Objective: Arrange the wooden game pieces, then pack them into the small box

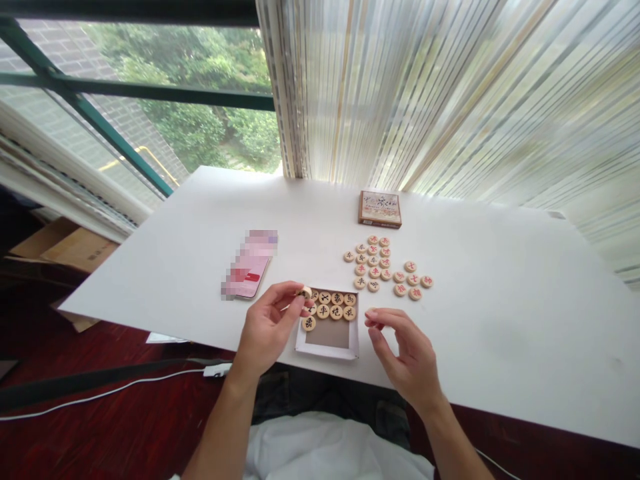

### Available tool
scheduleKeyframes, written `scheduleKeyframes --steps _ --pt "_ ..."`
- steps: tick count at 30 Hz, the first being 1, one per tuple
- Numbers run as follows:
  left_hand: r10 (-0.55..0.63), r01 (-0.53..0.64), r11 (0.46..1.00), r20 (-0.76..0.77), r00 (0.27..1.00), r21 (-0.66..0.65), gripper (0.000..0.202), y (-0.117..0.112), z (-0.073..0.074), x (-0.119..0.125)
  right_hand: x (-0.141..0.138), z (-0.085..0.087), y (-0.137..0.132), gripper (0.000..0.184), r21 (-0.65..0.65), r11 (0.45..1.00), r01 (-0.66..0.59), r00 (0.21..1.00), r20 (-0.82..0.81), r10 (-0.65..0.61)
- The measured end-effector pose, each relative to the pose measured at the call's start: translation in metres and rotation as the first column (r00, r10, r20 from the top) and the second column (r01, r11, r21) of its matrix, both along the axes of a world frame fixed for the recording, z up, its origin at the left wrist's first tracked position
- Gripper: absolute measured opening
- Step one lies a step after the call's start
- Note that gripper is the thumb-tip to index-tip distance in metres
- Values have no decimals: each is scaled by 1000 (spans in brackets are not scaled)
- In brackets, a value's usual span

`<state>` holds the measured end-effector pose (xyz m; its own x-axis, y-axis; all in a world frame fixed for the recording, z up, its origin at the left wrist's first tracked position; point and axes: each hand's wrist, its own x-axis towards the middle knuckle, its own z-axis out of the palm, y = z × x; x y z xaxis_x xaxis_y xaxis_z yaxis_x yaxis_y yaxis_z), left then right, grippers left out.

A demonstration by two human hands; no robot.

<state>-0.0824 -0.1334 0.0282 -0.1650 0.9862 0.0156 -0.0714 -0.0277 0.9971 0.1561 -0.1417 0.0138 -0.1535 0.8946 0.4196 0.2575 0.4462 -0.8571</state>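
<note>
Between the thumb and fingers of my left hand [273, 323] is a round wooden Chinese chess piece [305, 292], held over the upper left corner of a shallow open box tray [354, 343]. Rows of pieces with black characters, such as one piece [337, 312], lie face up in the tray's upper part, and a single piece [309, 324] starts a lower row at the left. My right hand [405, 357] is just right of the tray, fingertips pinched together; whatever they hold, if anything, is hidden.
Loose pieces with red and black characters lie beyond the tray, among them a red piece [415, 293]. A printed box [380, 209] sits farther back on the white table [500, 320]. At the left lies a phone [250, 267]; a curtain [340, 100] hangs behind.
</note>
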Motion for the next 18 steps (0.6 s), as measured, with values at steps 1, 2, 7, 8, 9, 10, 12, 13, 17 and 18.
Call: scheduleKeyframes --steps 1,2,7,8,9,10,12,13,17,18 --pt "11 -11 1000 5 1000 7 31 1 -1 -4 -1 -2 0 24 -16 1000 9 1000 -16 -9" --pt "9 -9 1000 9 1000 7 33 0 -2 -7 -3 -3 1 23 -29 999 13 1000 -27 -14" --pt "-86 85 993 -12 996 -78 39 -7 0 -2 -16 2 0 25 20 1000 3 999 52 -4" --pt "-119 116 989 -30 992 -93 39 -8 1 0 -19 4 -1 25 36 999 -3 997 80 0" --pt "-151 145 985 -60 987 -97 39 -10 3 1 -22 7 -1 26 43 999 -14 995 101 9" --pt "-182 173 981 -108 977 -90 38 -11 5 2 -25 10 -1 27 36 999 -28 994 111 24" --pt "-231 229 973 -242 942 -34 34 -12 9 3 -30 15 -2 27 2 999 -55 993 102 54" --pt "-242 259 966 -314 918 11 31 -13 11 4 -32 17 -2 26 -22 998 -62 994 89 63" --pt "-254 368 915 -474 843 165 24 -13 17 4 -40 22 -2 19 -132 987 -88 996 19 91" --pt "-260 386 905 -486 834 178 23 -12 17 3 -41 22 -2 18 -157 982 -101 995 3 103"
